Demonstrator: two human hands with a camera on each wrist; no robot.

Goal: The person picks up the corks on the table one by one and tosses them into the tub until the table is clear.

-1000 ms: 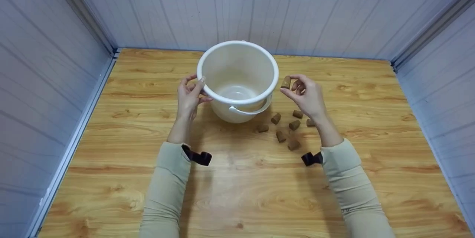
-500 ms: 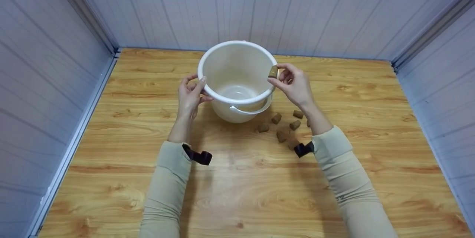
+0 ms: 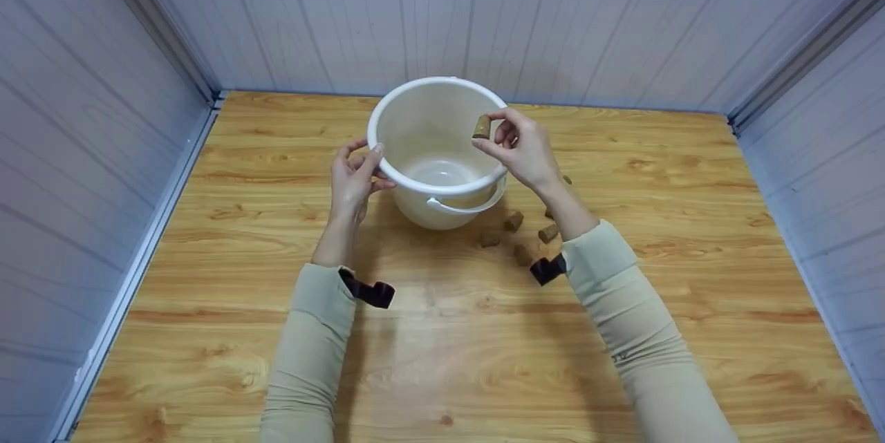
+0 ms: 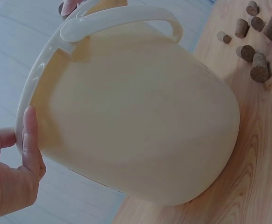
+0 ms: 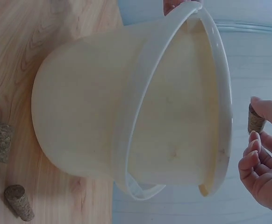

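Note:
A white bucket point(image 3: 442, 211) stands upright on the wooden floor, its inner bottom bare in the head view. At its left side my left hand point(image 3: 352, 177) grips the rim, thumb over the edge and fingers beneath, as the left wrist view also shows. My right hand point(image 3: 522, 149) pinches a brown cork point(image 3: 482, 127) between thumb and fingertips, above the right part of the bucket's mouth. In the right wrist view that cork point(image 5: 256, 119) is held clear of the rim. The bucket's handle point(image 3: 470, 208) hangs down at the front right.
Several loose corks lie right of the bucket, among them one cork point(image 3: 513, 221) near its base and another cork point(image 3: 548, 233) beside my right forearm, which partly hides others. Pale panel walls point(image 3: 442, 14) enclose the wooden surface point(image 3: 429, 360) at the back and sides.
My right hand has carried the pinched cork leftward and slightly up, from right of the bucket to over its mouth. The left hand and the bucket have stayed in place.

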